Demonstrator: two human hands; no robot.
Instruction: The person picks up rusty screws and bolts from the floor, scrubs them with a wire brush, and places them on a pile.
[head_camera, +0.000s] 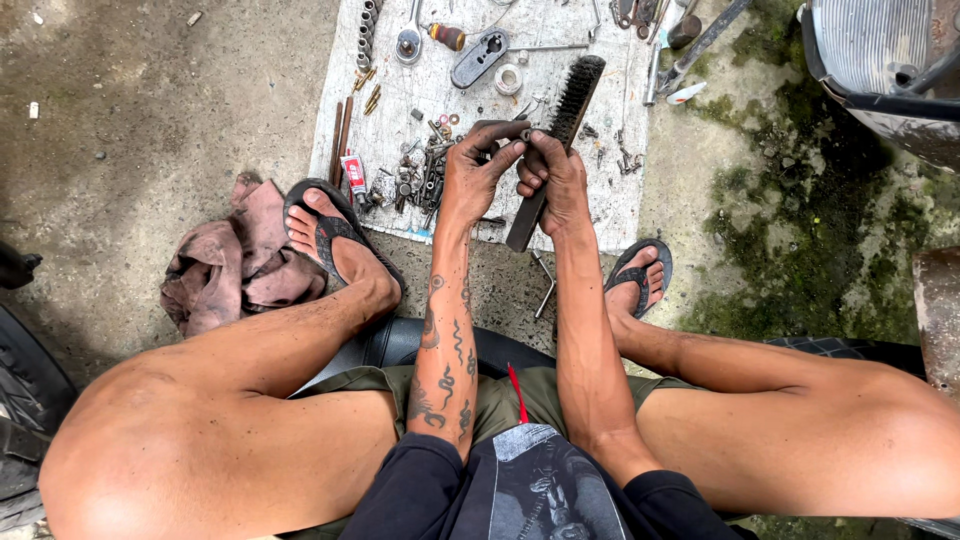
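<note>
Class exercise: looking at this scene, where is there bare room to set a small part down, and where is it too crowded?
Free: the concrete left of the white sheet, above the rag; also the sheet's right-middle, beside the wire brush. Crowded: the sheet's top edge and the bolt pile near the left hand.

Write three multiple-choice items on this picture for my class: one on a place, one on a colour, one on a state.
1. Where does the crumpled rag lie?
A. on the white mat
B. on the ground beside the left foot
C. over a knee

2. What colour are the sandals?
A. black
B. white
C. yellow

3. How is the wire brush held?
A. lying loose on the mat
B. gripped in the right hand
C. tucked under a foot

Key: 1 B, it sits left of the mat; 2 A, dark straps; 3 B, fingers wrap its handle.
</note>
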